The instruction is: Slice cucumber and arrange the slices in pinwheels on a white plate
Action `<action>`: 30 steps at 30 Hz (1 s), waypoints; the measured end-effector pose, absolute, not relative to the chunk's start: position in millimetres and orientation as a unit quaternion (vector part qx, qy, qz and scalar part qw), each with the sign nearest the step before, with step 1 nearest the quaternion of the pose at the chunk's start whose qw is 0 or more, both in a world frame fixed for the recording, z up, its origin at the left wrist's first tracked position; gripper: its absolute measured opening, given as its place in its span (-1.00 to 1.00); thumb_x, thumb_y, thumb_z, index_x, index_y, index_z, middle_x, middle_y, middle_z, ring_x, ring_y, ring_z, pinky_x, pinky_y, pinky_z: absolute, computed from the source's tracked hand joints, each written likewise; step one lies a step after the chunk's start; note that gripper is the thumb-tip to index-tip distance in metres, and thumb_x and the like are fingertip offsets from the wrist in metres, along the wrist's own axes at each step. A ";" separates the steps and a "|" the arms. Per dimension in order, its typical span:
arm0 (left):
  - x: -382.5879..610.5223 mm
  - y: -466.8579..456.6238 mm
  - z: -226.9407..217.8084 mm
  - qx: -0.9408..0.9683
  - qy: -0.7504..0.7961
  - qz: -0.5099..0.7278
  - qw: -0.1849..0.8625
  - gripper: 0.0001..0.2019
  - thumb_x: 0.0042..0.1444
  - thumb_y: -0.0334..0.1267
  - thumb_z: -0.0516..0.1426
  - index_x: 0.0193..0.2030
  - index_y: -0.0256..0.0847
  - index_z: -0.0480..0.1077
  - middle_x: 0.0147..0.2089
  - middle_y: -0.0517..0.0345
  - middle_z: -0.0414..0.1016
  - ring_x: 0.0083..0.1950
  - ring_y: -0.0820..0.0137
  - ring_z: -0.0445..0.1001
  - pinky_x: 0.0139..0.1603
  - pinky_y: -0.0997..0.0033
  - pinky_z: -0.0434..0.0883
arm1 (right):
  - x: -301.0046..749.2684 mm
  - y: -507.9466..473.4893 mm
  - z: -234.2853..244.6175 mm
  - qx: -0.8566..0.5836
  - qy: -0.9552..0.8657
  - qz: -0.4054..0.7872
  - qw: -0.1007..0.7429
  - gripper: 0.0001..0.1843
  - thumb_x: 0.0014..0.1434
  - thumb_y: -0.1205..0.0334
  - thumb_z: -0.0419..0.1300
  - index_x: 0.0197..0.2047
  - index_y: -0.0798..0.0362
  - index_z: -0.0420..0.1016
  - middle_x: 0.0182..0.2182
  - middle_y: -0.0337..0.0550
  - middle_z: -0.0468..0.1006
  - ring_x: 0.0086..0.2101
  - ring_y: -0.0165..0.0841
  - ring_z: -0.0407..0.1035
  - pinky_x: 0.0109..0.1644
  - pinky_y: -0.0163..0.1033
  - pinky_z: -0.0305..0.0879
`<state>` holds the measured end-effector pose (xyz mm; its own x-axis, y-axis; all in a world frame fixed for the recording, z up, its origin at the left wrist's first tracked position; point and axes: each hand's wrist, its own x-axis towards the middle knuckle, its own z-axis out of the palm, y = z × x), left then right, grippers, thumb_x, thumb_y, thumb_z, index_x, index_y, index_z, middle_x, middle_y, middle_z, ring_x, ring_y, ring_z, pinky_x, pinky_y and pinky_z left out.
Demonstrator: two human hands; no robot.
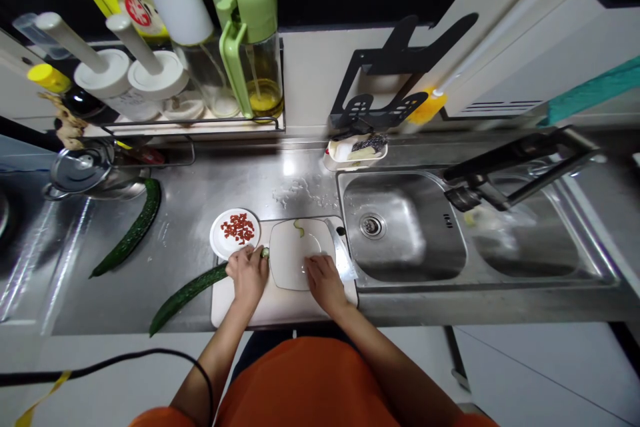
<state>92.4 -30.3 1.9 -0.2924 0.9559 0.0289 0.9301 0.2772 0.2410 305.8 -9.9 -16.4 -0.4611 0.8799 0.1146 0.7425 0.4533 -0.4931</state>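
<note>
My left hand (249,273) is closed around the cut end of a long green cucumber (190,293), which slants down to the left past the cutting board (280,310). A square white plate (290,260) rests on the board, with a thin curl of green cucumber (299,227) near its far edge. Over the plate's right part, my right hand (326,282) has its fingers bent and bunched; whatever they pinch is too small to tell. A knife (343,255) lies just right of the plate, beside a dark green cucumber tip (341,231).
A round white plate (216,238) of chopped red pieces stands beyond my left hand. Another cucumber (131,237) lies farther left, near a lidded steel pot (83,170). To the right are a double sink (405,227) and black faucet (480,173). Jars and an oil bottle (250,47) line a shelf.
</note>
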 end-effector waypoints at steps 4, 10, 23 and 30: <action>95.3 -28.9 2.6 0.597 0.794 0.097 0.063 -0.69 0.11 -0.24 0.11 0.00 -0.04 0.48 0.09 -0.11 0.30 0.04 0.05 0.16 -0.05 0.01 0.16 | 306.3 -10.7 -16.4 -0.485 -0.834 0.190 0.181 -0.66 0.21 0.45 0.00 0.01 0.09 0.44 -0.19 0.02 0.45 -0.16 -0.20 0.22 -0.06 -0.04 0.29; 94.5 -25.1 4.1 0.608 0.786 0.081 0.080 -0.68 0.10 -0.28 0.12 0.01 -0.03 0.47 0.16 -0.11 0.25 0.07 0.03 0.14 -0.04 -0.01 0.18 | 305.5 -11.6 -15.7 -0.487 -0.832 0.197 0.177 -0.68 0.22 0.44 0.01 -0.02 0.08 0.45 -0.20 0.00 0.44 -0.16 -0.21 0.21 -0.03 -0.05 0.28; 88.6 -22.9 6.7 0.603 0.782 0.128 0.092 -0.87 0.09 -0.26 0.14 -0.26 -0.12 0.52 0.08 -0.06 0.36 0.07 0.06 0.19 -0.07 0.10 0.16 | 302.7 -11.8 -16.2 -0.485 -0.832 0.203 0.178 -0.70 0.21 0.45 0.02 -0.04 0.10 0.45 -0.21 -0.01 0.44 -0.16 -0.20 0.21 -0.04 -0.06 0.28; 73.8 -25.2 13.0 0.577 0.782 0.174 0.159 -0.89 0.05 -0.22 0.16 -0.31 -0.13 0.51 -0.20 0.06 0.52 -0.06 0.19 0.34 -0.08 0.17 0.21 | 294.2 -8.3 -14.1 -0.499 -0.801 0.253 0.212 -0.74 0.21 0.43 0.01 -0.14 0.08 0.49 -0.28 -0.03 0.45 -0.19 -0.21 0.21 -0.06 -0.06 0.27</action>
